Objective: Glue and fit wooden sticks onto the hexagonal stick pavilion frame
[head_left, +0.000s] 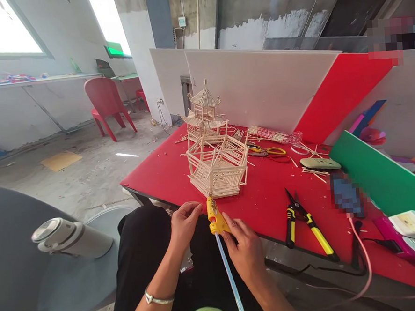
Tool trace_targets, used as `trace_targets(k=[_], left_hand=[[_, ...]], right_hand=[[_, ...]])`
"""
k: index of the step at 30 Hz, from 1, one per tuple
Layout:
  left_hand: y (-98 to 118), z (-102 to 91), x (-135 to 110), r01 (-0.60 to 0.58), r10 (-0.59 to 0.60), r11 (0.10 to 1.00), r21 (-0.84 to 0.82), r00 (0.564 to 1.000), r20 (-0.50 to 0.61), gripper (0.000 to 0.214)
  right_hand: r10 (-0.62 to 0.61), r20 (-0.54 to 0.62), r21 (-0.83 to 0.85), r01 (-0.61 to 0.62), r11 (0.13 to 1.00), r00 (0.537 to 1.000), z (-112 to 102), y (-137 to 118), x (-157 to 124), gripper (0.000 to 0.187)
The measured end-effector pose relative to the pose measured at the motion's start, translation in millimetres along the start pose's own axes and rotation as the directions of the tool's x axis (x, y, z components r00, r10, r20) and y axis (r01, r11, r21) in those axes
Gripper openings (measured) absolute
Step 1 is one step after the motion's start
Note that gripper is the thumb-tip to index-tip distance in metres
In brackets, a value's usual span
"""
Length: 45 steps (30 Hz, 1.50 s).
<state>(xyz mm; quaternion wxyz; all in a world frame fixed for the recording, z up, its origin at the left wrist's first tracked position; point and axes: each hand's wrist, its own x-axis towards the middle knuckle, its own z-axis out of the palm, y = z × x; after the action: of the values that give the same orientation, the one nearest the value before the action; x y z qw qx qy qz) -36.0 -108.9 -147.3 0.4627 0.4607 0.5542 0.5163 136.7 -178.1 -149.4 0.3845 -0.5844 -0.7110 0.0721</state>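
My right hand (245,248) is wrapped round a yellow glue gun (217,223), its nozzle pointing away from me at the table edge. A long translucent glue stick (229,277) runs out of its back toward my lap. Just left of the gun, my left hand (184,223) is closed in a pinch; whatever lies between the fingertips is too small to make out. Beyond the nozzle stands an open, many-sided frame of thin wooden sticks (226,178). Behind it, partly hidden, rises a stick-built pagoda (206,109) with tiered roofs.
Yellow-and-black cutters (304,220) lie on the red table (267,208), right of the frame. Farther back are scissors (275,151) and bundled sticks (267,134). A phone (347,195), cable and purple power strip (404,242) occupy the right side. A flask (79,238) rests on a chair at left.
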Motion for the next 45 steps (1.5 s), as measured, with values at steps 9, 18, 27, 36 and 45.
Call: trace_targets(k=[9,18,27,36,45], left_hand=[[2.0,-1.7,-0.9,0.021,-0.021,1.000,-0.009,1.000,0.000,0.028],[5.5,-2.9,-1.8,0.021,-0.021,0.999,-0.025,1.000,-0.004,0.031],[9.0,-7.9,3.8,-0.023,0.022,1.000,-0.008,0.996,-0.088,0.035],[17.7,-10.7,20.0,-0.216,0.233,0.967,0.135,0.964,-0.129,0.022],[28.8,-5.3,102.6,-0.313,0.361,0.921,0.231,0.909,-0.209,0.028]], right_hand=[[-0.017,0.001,0.015,0.017,1.000,1.000,-10.2,-5.3,3.2,0.042],[-0.003,0.000,-0.009,0.003,1.000,1.000,-11.8,-16.8,19.3,0.043],[0.146,-0.090,0.269,-0.117,0.956,0.985,-27.8,-11.2,18.6,0.044],[0.434,-0.063,0.526,-0.340,0.779,0.899,-44.1,-14.3,26.0,0.043],[0.502,0.051,0.661,-0.407,0.631,0.863,-29.3,4.0,30.3,0.044]])
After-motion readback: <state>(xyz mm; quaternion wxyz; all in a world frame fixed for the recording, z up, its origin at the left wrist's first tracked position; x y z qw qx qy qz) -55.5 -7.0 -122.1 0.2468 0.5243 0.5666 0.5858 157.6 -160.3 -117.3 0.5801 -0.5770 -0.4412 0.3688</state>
